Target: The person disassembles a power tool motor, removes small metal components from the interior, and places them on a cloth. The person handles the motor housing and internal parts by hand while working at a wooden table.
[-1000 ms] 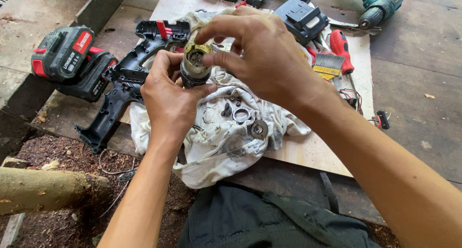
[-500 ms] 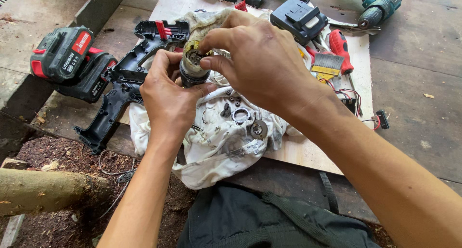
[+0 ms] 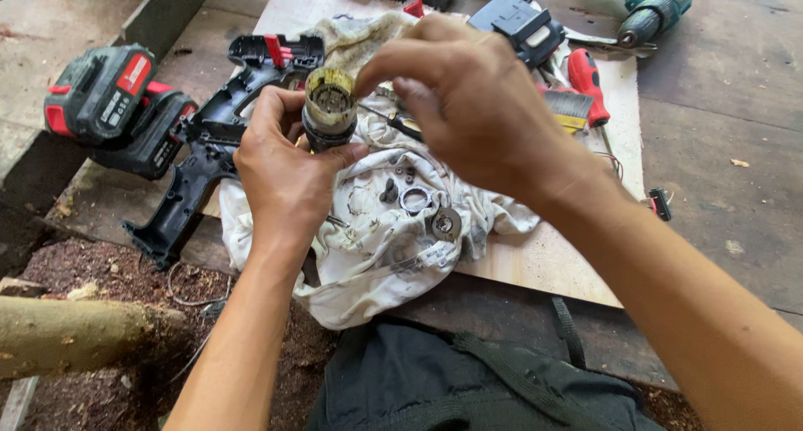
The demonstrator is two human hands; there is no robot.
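Cylindrical gear housing [image 3: 329, 113], greasy, open end up, held above the rag near the board's left half. My left hand [image 3: 284, 167] is wrapped around its lower body from the left and front, thumb across the near side, firm closed grip. My right hand [image 3: 468, 105] comes in from the right, wrist high, fingers curled over the top; index fingertip at the housing's upper rim. I can't tell whether anything is pinched between those fingertips.

Under both hands: dirty white rag [image 3: 393, 230] spread over the plywood board [image 3: 535, 264]. Loose parts on the rag: a metal ring [image 3: 416, 200], a round gear piece [image 3: 444, 223] just right of it, a few small dark bits further up. Right forearm covers the rag's right edge.

Off the board's left edge: black half-shell of a drill body [image 3: 209, 159], handle pointing toward me. Further left, two red-and-black battery packs [image 3: 117, 109] touching each other.

Board's far edge: a black battery adapter block [image 3: 523, 25], a red-handled screwdriver [image 3: 585, 79], a small brush [image 3: 569, 106] beside it. Teal drill [image 3: 657, 8] on the planks past the far right corner.

Near side: dark bag [image 3: 468, 381] below the rag, a log [image 3: 84, 335] on the dirt at left.
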